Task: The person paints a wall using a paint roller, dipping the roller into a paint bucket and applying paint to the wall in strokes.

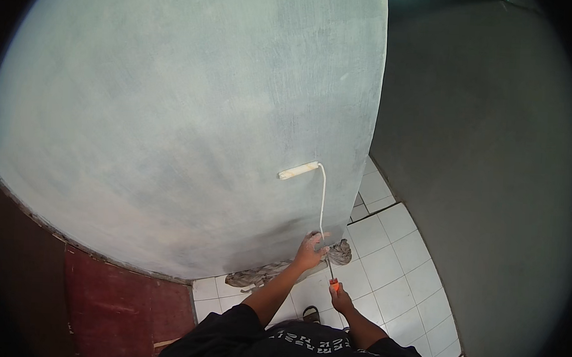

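Observation:
A paint roller [299, 170] with a whitish sleeve lies against the pale grey-blue wall [212, 102] in front of me. Its bent frame, coated with pale paint, runs down to an orange handle [334, 283]. My right hand [341, 298] is closed around that handle. Higher up, my left hand [313, 250] is at the lower part of the roller's metal frame, fingers partly spread and thumb beside the rod; pale smears mark its fingers. Whether it grips the rod or only touches it is unclear.
A crumpled grey cloth or sheet [257, 274] lies along the wall's foot, bunched at its right end. White floor tiles [381, 254] stretch to the right, bounded by a dark grey wall [480, 179]. Dark red panels [110, 300] stand at lower left. A sandalled foot [311, 314] is below me.

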`<action>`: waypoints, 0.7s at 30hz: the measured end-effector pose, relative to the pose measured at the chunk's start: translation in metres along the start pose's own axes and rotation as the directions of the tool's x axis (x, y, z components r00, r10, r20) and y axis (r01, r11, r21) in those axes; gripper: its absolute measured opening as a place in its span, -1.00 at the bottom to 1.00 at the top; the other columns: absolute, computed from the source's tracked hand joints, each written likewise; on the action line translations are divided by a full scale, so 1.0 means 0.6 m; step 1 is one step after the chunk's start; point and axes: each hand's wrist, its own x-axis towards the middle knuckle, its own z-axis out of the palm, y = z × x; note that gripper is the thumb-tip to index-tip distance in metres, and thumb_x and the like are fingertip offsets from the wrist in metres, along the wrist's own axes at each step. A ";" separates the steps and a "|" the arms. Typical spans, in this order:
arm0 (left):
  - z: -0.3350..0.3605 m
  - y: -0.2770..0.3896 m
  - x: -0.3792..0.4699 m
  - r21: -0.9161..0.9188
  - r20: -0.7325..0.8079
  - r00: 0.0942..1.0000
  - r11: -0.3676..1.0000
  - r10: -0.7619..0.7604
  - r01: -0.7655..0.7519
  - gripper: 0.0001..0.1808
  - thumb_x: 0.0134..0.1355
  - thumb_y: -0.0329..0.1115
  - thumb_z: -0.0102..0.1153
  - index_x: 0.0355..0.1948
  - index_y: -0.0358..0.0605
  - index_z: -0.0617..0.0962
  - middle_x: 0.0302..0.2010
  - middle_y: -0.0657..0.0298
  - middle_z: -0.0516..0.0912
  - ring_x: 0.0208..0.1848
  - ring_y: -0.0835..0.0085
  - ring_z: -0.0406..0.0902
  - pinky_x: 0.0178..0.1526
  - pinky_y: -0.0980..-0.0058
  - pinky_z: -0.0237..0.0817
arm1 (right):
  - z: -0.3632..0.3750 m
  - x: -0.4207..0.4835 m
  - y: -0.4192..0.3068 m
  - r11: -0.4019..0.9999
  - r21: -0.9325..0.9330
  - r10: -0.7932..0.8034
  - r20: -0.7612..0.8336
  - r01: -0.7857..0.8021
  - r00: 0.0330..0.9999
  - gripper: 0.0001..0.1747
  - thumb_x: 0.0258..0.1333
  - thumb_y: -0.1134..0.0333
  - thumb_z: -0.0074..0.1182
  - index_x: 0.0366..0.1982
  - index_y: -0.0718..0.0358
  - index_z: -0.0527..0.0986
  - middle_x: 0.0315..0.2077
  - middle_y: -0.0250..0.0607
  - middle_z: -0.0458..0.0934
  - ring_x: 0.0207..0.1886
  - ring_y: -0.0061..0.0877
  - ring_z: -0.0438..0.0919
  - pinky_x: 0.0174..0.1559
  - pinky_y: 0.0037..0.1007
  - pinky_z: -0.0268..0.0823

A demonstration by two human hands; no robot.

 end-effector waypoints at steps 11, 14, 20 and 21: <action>-0.224 0.325 0.115 0.004 -0.355 0.851 0.911 0.387 -0.413 -0.49 0.22 -0.27 0.26 0.21 0.00 0.50 0.12 0.12 0.43 0.07 0.29 0.45 -0.01 0.33 0.38 | -0.098 -0.010 -0.346 0.775 0.401 -0.385 -0.313 0.489 0.868 -0.53 0.40 0.20 -0.12 0.23 0.28 0.34 -0.26 -0.16 0.67 -0.52 -0.54 0.55 -0.41 -0.45 0.41; -0.253 0.418 0.154 0.135 -0.385 0.748 0.834 0.541 -0.534 -0.50 0.22 -0.27 0.26 0.19 -0.06 0.49 0.12 0.12 0.43 0.05 0.28 0.46 -0.03 0.32 0.39 | -0.165 -0.036 -0.415 0.704 0.474 -0.401 -0.351 0.530 0.846 -0.55 0.42 0.20 -0.15 0.21 0.27 0.36 -0.43 -0.31 0.59 -0.59 -0.67 0.44 -0.48 -0.54 0.35; -0.190 0.336 0.141 0.072 -0.363 0.783 0.853 0.505 -0.517 -0.53 0.20 -0.28 0.29 0.13 -0.08 0.49 0.05 0.15 0.47 0.03 0.32 0.47 -0.05 0.33 0.41 | -0.171 -0.048 -0.324 0.801 0.340 -0.391 -0.325 0.492 0.861 -0.58 0.45 0.13 -0.20 0.10 0.26 0.44 -0.62 -0.32 0.46 -0.60 -0.60 0.46 -0.49 -0.46 0.32; -0.157 0.290 0.126 0.027 -0.335 0.830 0.885 0.446 -0.465 -0.53 0.20 -0.26 0.29 0.11 -0.10 0.49 0.05 0.14 0.48 0.02 0.30 0.46 -0.07 0.33 0.40 | -0.155 -0.057 -0.277 0.826 0.327 -0.363 -0.316 0.460 0.876 -0.59 0.44 0.13 -0.20 0.09 0.25 0.45 -0.63 -0.32 0.46 -0.60 -0.59 0.48 -0.49 -0.45 0.33</action>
